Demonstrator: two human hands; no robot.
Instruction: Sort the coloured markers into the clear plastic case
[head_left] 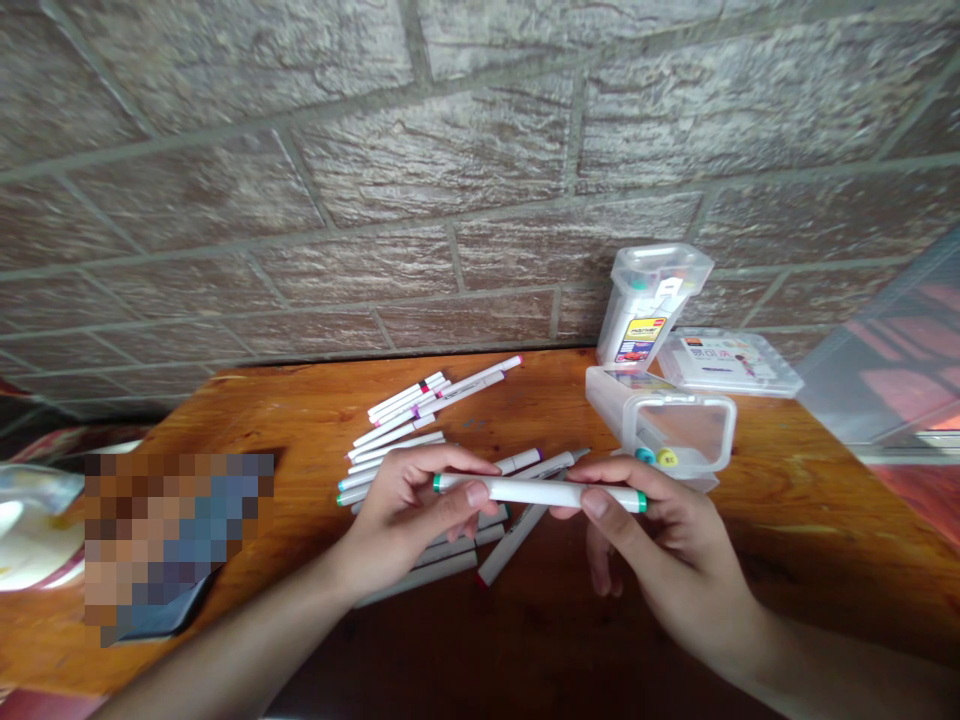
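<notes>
A white marker with green ends is held level above the table between both hands. My left hand pinches it near its left end, thumb in front and fingers behind. Toward the other end, my right hand grips it with thumb and fingers. Beneath and behind the hands lie several loose white markers with pink, purple, blue and green ends, some partly hidden by my left hand. Just beyond my right hand, an open clear plastic case lies on its side with a blue-ended and a yellow-ended marker inside.
A closed clear case of markers stands upright by the stone wall. Beside it lies a flat clear box. On the left of the wooden table is a dark flat object, mostly blurred out, near a white item.
</notes>
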